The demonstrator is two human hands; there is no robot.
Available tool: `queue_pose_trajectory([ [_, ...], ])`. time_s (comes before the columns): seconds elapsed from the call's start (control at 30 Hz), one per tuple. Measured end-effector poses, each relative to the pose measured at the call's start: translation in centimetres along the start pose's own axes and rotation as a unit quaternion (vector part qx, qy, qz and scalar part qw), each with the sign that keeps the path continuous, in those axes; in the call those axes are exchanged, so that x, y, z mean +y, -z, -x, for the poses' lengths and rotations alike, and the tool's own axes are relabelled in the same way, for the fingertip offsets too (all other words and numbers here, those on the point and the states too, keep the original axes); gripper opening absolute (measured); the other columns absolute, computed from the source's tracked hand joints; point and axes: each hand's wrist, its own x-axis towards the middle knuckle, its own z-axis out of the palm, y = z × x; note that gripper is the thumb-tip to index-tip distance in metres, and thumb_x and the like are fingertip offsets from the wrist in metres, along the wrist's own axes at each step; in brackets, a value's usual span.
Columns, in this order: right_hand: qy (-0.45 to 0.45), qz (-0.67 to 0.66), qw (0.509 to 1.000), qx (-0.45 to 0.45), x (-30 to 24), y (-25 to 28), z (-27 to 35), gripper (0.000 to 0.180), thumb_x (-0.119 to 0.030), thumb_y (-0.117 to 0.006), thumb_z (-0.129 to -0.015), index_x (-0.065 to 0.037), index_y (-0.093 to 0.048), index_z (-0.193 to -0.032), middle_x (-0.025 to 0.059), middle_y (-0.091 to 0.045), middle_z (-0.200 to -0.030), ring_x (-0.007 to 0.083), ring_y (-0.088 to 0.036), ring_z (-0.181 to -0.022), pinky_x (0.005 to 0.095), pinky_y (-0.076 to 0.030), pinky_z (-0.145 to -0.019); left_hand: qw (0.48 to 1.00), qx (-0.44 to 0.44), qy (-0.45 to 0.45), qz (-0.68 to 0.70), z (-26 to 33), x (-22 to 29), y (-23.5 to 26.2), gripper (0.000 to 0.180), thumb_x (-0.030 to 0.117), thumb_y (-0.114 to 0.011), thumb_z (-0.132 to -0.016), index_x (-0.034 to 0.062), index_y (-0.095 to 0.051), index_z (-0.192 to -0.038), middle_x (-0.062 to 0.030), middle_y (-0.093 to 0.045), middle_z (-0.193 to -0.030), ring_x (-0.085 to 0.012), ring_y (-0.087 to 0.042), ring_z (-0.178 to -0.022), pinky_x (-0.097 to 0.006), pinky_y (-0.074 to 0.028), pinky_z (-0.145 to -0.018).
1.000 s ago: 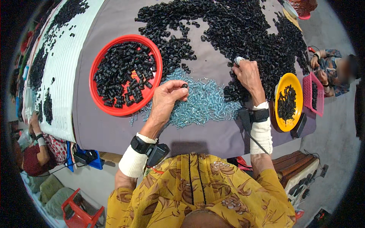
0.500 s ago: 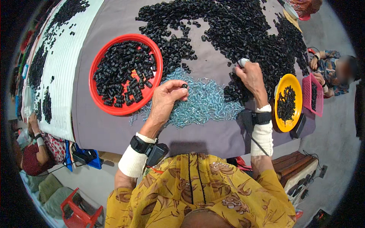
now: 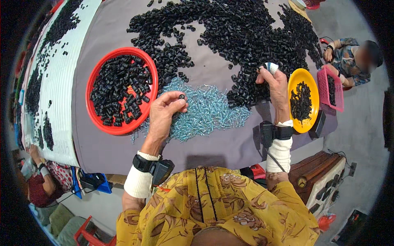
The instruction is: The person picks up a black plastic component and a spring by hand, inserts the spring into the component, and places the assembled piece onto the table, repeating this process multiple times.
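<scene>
My left hand [image 3: 163, 111] pinches a small black cap [image 3: 182, 96] between thumb and fingers, above a heap of small bluish, coil-like pieces [image 3: 205, 112]. Over the near right edge of a large spread of black caps [image 3: 242, 37] is my right hand [image 3: 278, 88], its thumb and fingers closed together. A white cover [image 3: 271, 67] sits on one of its fingertips. Whatever those fingertips may hold is too small to make out. Left of my left hand, a round red tray [image 3: 91, 107] holds many black caps.
A yellow plate [image 3: 304, 74] of slim black pieces stands right of my right hand, beside a pink basket [image 3: 337, 105]. Another person [image 3: 349, 61] sits at the far right; a second person's arm [image 3: 47, 182] shows at left. A white ribbed cloth [image 3: 67, 94] carries more black pieces.
The whole view has shifted, with the table things now further left. My right hand has drawn back rightward from the black caps. My left hand still holds its cap over the bluish heap.
</scene>
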Motion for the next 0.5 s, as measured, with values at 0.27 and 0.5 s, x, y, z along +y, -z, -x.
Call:
queue_pose_trajectory([
  [0.27, -0.027, 0.246, 0.941, 0.231, 1.1, 9.8, 2.3, 0.026, -0.025, -0.057, -0.091, -0.001, -0.059, -0.081, 0.0003, -0.056, -0.067, 0.0087, -0.050, -0.062, 0.0268, -0.040, -0.058, 1.000, 0.012, 0.007, 0.001, 0.3, 0.3, 0.3, 0.016, 0.002, -0.060, -0.086, -0.0021, -0.061, -0.102, -0.0077, -0.064, -0.094, -0.0143, -0.063, -0.079, -0.025, -0.053, -0.071],
  [0.5, -0.023, 0.374, 0.889, 0.264, 1.9, 15.0, 4.9, 0.019, -0.015, -0.058, -0.089, 0.003, -0.057, -0.085, 0.0033, -0.053, -0.073, 0.0114, -0.049, -0.067, 0.0274, -0.041, -0.062, 1.000, -0.001, 0.001, -0.014, 0.0, 0.5, -0.2, 0.015, 0.004, -0.062, -0.085, -0.0029, -0.063, -0.098, -0.0076, -0.065, -0.089, -0.0135, -0.063, -0.077, -0.026, -0.053, -0.070],
])
